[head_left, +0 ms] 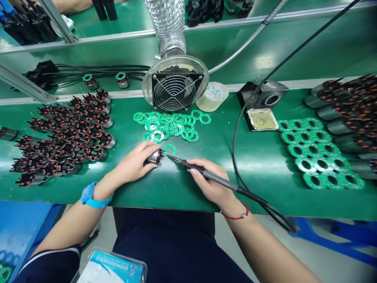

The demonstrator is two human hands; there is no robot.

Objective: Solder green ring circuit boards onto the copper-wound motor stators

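Observation:
My left hand (138, 164) is closed around a small motor stator (154, 157), a metal cylinder lying on its side with its dark wound end facing right. In my right hand (212, 181) is a soldering iron (212, 177), held like a pen, its tip pointing left. The tip is close to the stator's wound end; whether they touch I cannot tell. Just behind the tip lies a single green ring-shaped circuit board (170, 149). A heap of similar ring boards (169, 125) lies farther back on the green bench (165, 188).
Many stators (73, 137) stand at left, and larger ones (347, 118) at right. Joined green board panels (322, 165) lie near the right. A soldering stand with sponge (261, 119), tape roll (212, 96) and fume fan (174, 92) are behind. The iron's black cable (235, 145) curves across the bench.

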